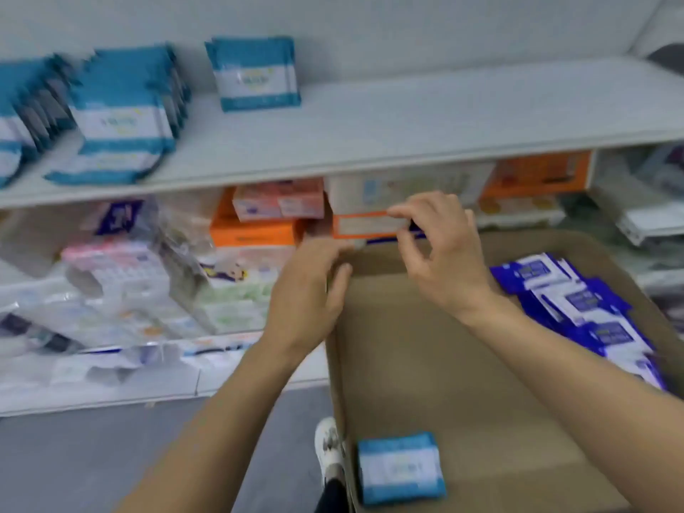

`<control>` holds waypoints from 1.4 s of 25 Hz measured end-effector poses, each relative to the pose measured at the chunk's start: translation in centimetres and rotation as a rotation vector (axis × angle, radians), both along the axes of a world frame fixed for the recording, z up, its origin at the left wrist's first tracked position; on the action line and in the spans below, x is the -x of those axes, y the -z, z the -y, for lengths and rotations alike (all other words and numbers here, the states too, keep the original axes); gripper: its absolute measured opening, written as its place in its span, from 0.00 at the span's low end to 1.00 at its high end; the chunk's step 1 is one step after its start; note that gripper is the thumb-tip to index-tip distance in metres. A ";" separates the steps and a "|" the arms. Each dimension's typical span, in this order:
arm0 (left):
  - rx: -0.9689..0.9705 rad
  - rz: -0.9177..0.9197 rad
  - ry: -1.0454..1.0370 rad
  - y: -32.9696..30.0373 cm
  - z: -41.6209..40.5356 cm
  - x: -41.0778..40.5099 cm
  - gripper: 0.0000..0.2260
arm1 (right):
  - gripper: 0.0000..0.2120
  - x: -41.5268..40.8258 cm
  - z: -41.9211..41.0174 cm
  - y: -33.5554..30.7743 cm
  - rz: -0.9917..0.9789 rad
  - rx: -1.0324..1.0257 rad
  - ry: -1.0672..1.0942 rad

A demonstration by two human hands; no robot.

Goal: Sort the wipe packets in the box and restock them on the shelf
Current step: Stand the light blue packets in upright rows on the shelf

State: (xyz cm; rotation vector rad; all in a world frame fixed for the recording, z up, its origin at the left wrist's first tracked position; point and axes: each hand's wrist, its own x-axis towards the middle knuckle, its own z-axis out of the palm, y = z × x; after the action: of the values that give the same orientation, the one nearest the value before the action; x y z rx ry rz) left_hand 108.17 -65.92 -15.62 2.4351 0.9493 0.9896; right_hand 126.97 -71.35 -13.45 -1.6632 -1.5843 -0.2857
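1. Your cardboard box [425, 364] sits in front of the shelf [407, 116]. It holds one teal wipe packet [401, 468] at its near left corner and a heap of dark blue wipe packets [581, 309] along its right wall.
2. Teal packets already stand on the shelf: two leaning rows at the left [122, 105] and a short upright group [255, 74] further along. The shelf to their right is bare.
3. Your left hand [311, 290] hovers over the box's far left corner, fingers loosely curled; its grip looks empty, though motion blur makes this uncertain.
4. Your right hand [440, 249] is raised above the box's far edge, thumb and forefinger brought close together. Whether that grip pinches anything I cannot tell; the orange-bordered label [364, 225] beside the fingertips may belong to stock on the lower shelf behind.
5. Judgement: you are between picks, with teal restocking nearly finished and the blue heap untouched.
6. The next move calls for lowering a hand to the remaining teal packet, gripping it across its faces, and standing it upright beside the short group.
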 end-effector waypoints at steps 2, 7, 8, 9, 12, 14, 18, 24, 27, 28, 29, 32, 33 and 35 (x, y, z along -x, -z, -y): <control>0.208 -0.096 0.062 4.6 5.8 -0.1 0.13 | 0.10 -0.5 5.4 4.7 -0.098 0.153 0.003; 0.711 -0.571 0.087 13.9 14.1 -0.4 0.19 | 0.10 -0.7 15.0 17.2 -0.662 0.954 0.010; 0.761 -0.676 0.092 15.1 14.7 -0.8 0.21 | 0.12 -0.6 16.3 19.2 -0.752 1.098 0.069; 0.783 -0.775 0.100 16.1 15.0 -1.2 0.22 | 0.15 -0.2 17.2 20.6 -0.830 1.191 0.113; 0.710 -1.050 0.134 18.0 15.7 -2.2 0.26 | 0.08 1.4 19.1 23.6 -1.011 1.303 0.166; 0.578 -1.151 0.129 18.5 15.8 -2.4 0.27 | 0.10 2.3 19.5 24.1 -1.020 1.303 0.162; 0.449 -1.202 0.186 18.7 15.0 -2.5 0.25 | 0.09 3.0 19.6 24.4 -1.148 1.223 0.196; 0.782 -0.967 0.156 17.0 13.1 -2.4 0.15 | 0.17 3.1 18.6 21.1 -1.419 1.070 0.337; 1.118 -0.552 0.049 15.8 12.4 -2.3 0.11 | 0.19 2.6 17.3 19.8 -1.669 0.857 0.349; 1.243 -0.370 0.021 15.4 12.4 -2.3 0.10 | 0.18 2.2 16.9 19.3 -1.749 0.794 0.328; 1.340 -0.206 0.000 14.9 12.4 -2.2 0.09 | 0.17 1.8 16.6 18.9 -1.796 0.751 0.294; 1.446 0.056 -0.043 13.5 12.6 -2.0 0.08 | 0.12 0.9 16.2 17.3 -1.785 0.714 0.148; 1.455 0.099 -0.050 13.1 12.6 -2.0 0.08 | 0.09 0.7 16.1 16.8 -1.738 0.713 0.111; 1.440 0.210 -0.078 12.2 12.3 -2.1 0.08 | 0.07 0.3 15.9 15.4 -1.628 0.689 0.102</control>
State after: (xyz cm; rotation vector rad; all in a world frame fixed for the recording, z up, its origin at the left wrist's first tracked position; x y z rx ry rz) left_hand 110.31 -78.23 -27.77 1.0663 1.0926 0.2851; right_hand 126.64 -87.23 -28.87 -1.5643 -0.2795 1.3743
